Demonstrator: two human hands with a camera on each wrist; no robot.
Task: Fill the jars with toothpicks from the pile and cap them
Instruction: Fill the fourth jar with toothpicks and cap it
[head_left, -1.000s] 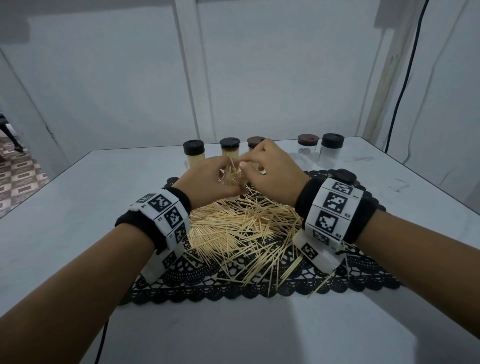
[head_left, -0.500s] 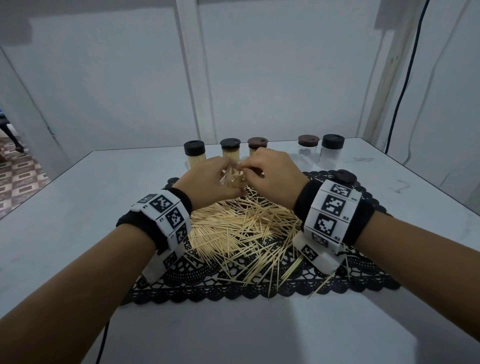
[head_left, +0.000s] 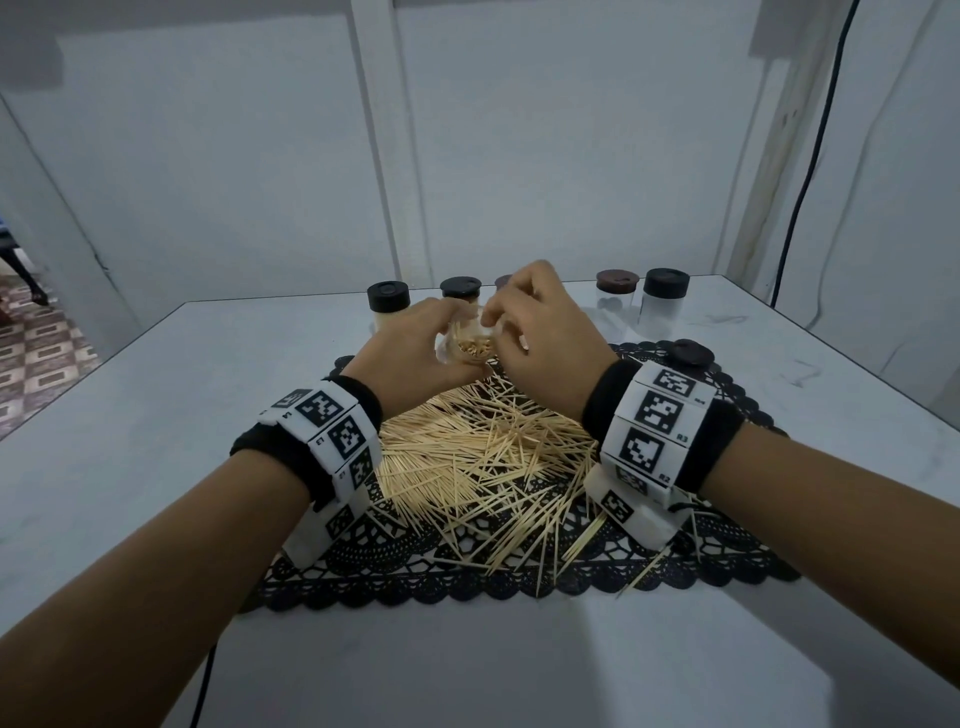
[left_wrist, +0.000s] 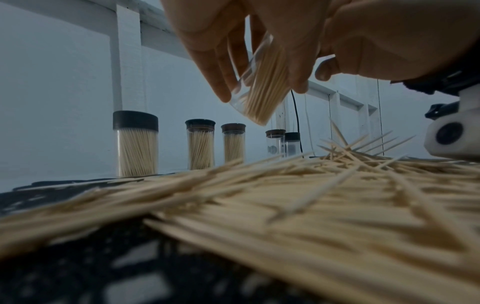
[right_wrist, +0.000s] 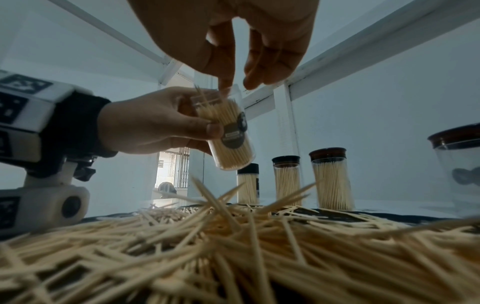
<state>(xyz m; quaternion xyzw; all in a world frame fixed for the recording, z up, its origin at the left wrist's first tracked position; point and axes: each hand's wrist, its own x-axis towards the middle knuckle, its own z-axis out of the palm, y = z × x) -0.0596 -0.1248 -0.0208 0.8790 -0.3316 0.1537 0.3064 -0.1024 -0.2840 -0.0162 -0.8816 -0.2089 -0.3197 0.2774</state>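
A: Where's the jar (right_wrist: 228, 133)?
B: Frame centre, tilted, uncapped, packed with toothpicks, gripped by the left hand (right_wrist: 153, 125) above the pile (head_left: 488, 457)
A: Right hand (right_wrist: 233, 39)?
B: Fingertips pinched together at its mouth

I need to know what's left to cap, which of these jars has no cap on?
The tilted jar of toothpicks that the left hand holds above the pile; the five standing jars all wear caps.

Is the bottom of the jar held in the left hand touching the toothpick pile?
Apart. In the left wrist view the held jar hangs tilted in the left hand, with bare wall showing between its base and the toothpick pile.
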